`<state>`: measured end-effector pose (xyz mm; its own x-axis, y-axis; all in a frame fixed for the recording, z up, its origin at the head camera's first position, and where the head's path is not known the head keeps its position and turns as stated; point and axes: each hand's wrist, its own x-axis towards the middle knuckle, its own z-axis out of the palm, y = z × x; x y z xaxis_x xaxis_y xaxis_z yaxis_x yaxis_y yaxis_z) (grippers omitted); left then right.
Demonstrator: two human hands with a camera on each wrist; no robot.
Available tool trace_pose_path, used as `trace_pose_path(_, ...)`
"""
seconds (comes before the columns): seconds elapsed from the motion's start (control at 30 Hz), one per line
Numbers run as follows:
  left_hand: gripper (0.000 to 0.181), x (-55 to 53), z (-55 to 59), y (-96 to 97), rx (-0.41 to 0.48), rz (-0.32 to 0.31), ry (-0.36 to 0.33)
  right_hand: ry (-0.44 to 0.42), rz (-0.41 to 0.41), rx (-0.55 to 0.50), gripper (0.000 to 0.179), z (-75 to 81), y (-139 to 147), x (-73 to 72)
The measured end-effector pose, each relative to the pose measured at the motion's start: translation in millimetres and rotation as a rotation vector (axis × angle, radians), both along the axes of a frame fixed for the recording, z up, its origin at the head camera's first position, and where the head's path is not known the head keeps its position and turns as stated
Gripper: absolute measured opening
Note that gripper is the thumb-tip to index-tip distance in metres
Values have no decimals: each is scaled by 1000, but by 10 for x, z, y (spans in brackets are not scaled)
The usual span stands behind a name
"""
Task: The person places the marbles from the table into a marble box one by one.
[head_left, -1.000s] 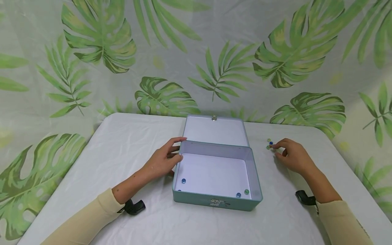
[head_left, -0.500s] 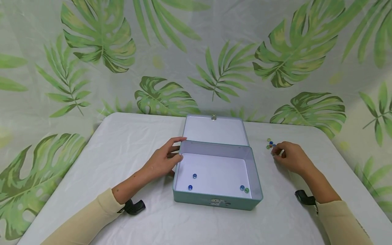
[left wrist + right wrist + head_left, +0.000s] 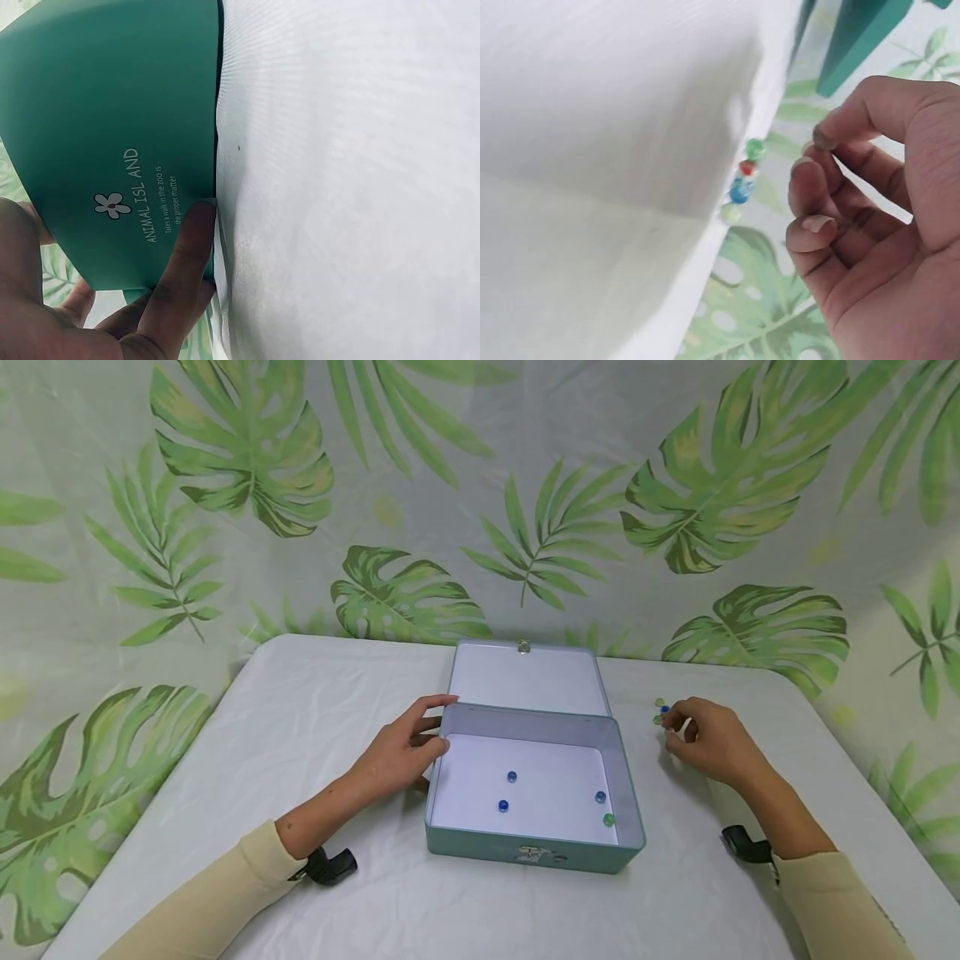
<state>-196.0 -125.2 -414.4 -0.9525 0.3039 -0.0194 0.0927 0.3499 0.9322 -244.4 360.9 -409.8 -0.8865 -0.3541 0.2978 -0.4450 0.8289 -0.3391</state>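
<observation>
A green tin box (image 3: 536,854) lies with its lid folded back, several blue and green glass marbles on its pale floor. My left hand (image 3: 393,756) holds the box's left wall, thumb over the rim and forefinger at the back corner. In the left wrist view, one fingertip sits at the wall's bottom edge (image 3: 201,210). My right hand (image 3: 712,739) is curled right beside a small cluster of marbles (image 3: 660,702). Its thumb and forefinger tips meet; I cannot tell whether a marble is between them. Green, red and blue marbles (image 3: 739,190) show apart from the fingers in the right wrist view.
The lid (image 3: 528,681) reaches the back edge of the white-covered table (image 3: 315,685). A leaf-patterned cloth (image 3: 420,510) hangs behind. Black wrist cameras (image 3: 330,866) sit under both sleeves, close to the tabletop.
The two left marbles in the box have rolled right and towards the back; the right pair has also drifted back. My right hand drew slightly back from the cluster, then returned. My left hand stays put.
</observation>
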Motion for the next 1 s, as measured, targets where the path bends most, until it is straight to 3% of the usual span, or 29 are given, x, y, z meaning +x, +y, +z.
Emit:
trace_pose_path(0.23, 60, -5, 8, -1, 14, -11, 4, 135, 52, -63, 22, 148, -206, 100)
trace_pose_path(0.4, 60, -6, 11, -3, 18, -12, 5, 187, 91, -108, 26, 274, -403, 196)
trace_pose_path(0.7, 62, -8, 9, -2, 28, -13, -3, 191, 132, -127, 27, 400, -672, 337)
trace_pose_path(1.0, 61, 3, 4, -13, 15, -9, 3, 163, 173, -122, 33, 410, -804, 421)
